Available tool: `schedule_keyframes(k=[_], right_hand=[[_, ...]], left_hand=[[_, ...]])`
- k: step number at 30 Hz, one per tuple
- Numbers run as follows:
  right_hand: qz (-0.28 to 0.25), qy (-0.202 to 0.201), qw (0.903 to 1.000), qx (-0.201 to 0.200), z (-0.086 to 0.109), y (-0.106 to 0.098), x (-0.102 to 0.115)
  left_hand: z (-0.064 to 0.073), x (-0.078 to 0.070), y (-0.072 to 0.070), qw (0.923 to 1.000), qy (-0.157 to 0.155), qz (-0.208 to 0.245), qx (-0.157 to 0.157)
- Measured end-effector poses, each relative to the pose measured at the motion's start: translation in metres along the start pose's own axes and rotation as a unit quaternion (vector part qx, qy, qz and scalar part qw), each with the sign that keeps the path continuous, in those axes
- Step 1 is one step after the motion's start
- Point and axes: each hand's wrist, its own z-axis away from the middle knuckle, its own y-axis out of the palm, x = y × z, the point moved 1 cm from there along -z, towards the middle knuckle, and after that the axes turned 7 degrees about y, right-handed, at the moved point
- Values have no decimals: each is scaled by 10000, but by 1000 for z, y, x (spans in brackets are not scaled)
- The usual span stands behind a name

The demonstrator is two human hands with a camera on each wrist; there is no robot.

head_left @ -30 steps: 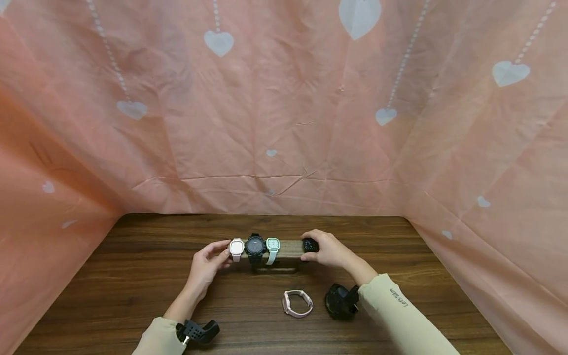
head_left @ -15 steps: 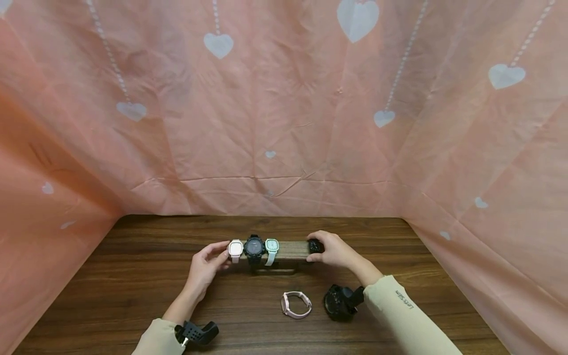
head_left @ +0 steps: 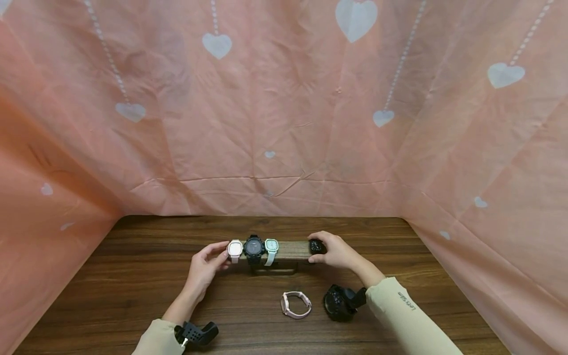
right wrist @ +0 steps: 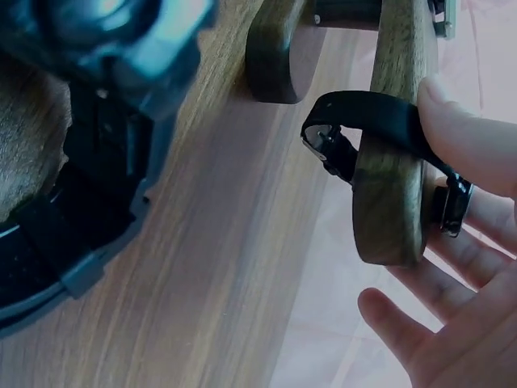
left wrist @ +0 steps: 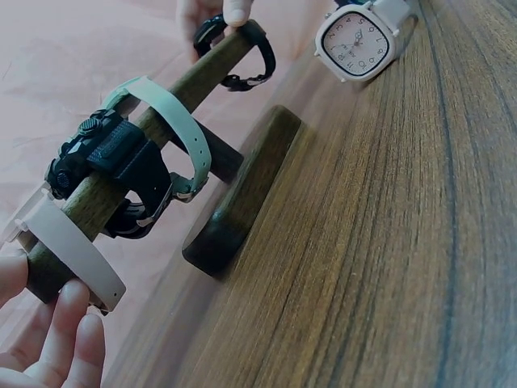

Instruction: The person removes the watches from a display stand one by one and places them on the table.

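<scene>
A wooden watch stand (head_left: 294, 250) bears several watches along its bar. At its left end my left hand (head_left: 205, 270) grips the bar's tip beside a white watch (head_left: 235, 249); in the left wrist view, fingertips touch the white strap (left wrist: 69, 250). To the right of that watch sit a chunky black watch (head_left: 254, 247) and a mint-green watch (head_left: 271, 245). My right hand (head_left: 334, 252) holds a smaller black watch (head_left: 316, 246) at the bar's right end. Its thumb presses the black strap (right wrist: 371, 113) in the right wrist view, with fingers behind the bar.
A pale pink watch (head_left: 296, 304), strap buckled in a loop, lies on the wooden table (head_left: 248, 320) in front of the stand. Right of it, near my right sleeve, is a bulky black watch (head_left: 337, 301). A pink curtain (head_left: 284, 128) encloses the back and sides.
My right hand has slid the small black watch slightly to the right along the bar, toward its end. The left hand and the other watches stay nearly where they were.
</scene>
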Motion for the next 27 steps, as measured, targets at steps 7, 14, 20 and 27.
schedule_keyframes(k=[7,14,20,27], right_hand=[[-434,177,9987,218,0,1,-5],[-676,152,9964,496,-3,5,-10],[-817,199,9934,779,-5,7,-15],[-843,291,9937,684,-4,9,-17]], left_hand=[[0,0,0,10000,-17,-37,32],[1,1,0,10000,20,19,-2],[1,1,0,10000,69,49,22],[1,0,0,10000,68,39,45]])
